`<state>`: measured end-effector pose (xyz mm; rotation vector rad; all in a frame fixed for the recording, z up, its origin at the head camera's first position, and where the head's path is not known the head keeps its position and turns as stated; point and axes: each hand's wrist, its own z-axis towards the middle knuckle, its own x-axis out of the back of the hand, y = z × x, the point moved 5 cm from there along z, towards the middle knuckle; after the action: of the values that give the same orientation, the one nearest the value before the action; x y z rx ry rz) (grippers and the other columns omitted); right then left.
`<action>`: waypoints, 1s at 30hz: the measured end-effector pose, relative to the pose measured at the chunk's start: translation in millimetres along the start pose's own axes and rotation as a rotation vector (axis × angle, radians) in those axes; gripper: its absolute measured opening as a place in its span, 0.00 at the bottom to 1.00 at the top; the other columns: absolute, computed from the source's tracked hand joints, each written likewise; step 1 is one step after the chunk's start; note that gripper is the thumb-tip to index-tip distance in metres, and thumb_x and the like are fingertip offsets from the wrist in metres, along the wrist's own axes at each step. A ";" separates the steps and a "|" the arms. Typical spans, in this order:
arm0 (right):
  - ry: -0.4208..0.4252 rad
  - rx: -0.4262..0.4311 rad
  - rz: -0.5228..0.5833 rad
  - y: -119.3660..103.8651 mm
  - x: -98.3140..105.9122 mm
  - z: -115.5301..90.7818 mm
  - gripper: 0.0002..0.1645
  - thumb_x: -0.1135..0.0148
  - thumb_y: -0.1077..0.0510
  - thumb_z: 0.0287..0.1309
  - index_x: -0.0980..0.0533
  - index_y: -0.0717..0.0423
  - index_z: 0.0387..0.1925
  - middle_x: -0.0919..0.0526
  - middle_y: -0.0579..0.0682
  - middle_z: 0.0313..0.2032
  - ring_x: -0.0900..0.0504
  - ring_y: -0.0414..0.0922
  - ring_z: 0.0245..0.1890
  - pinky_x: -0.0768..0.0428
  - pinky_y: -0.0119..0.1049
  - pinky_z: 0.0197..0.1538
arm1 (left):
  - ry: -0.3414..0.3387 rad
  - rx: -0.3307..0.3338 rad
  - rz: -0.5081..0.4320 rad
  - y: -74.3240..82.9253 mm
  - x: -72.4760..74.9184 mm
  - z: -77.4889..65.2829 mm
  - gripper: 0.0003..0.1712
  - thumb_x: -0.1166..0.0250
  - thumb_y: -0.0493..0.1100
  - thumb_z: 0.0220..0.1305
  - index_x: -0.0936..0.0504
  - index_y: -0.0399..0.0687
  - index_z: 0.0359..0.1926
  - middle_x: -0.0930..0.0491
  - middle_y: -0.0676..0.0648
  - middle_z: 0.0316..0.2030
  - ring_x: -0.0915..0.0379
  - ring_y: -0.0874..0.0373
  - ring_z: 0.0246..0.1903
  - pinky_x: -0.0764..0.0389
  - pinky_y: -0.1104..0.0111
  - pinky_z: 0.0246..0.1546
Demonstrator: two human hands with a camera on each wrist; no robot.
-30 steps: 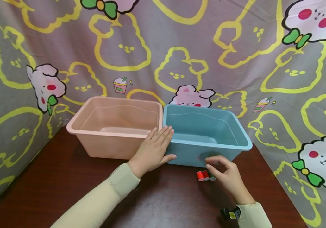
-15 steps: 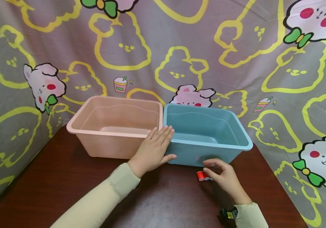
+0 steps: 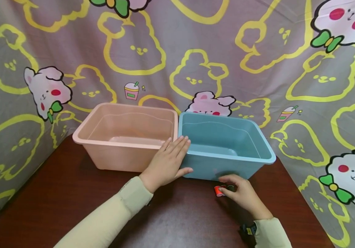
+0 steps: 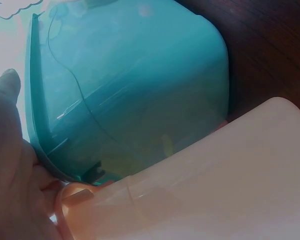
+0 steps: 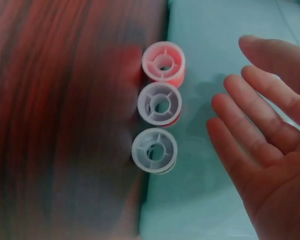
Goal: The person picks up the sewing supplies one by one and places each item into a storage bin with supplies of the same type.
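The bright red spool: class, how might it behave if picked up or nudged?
The bright red spool is probably light, its spoked end being hollow. Seemingly lying on its side, it may roll sideways if nudged, though the middle spool beside it could block one direction.

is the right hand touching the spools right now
Apart: the right wrist view shows a clear gap between the right hand and the spools, with the blue tub visible between them.
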<state>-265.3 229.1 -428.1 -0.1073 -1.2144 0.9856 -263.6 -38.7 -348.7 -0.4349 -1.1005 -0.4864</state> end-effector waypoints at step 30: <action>-0.191 0.034 -0.123 10.1 -15.7 4.8 0.16 0.22 0.60 0.52 0.15 0.55 0.44 0.14 0.44 0.43 0.17 0.46 0.45 0.18 0.44 0.49 | -0.002 -0.001 -0.002 0.8 0.1 -0.1 0.52 0.47 0.71 0.71 0.46 0.39 0.79 0.46 0.42 0.78 0.56 0.49 0.78 0.55 0.52 0.77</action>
<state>-275.2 222.4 -443.2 0.0896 -1.3613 0.9240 -263.1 -38.1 -348.7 -0.4355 -1.1025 -0.4884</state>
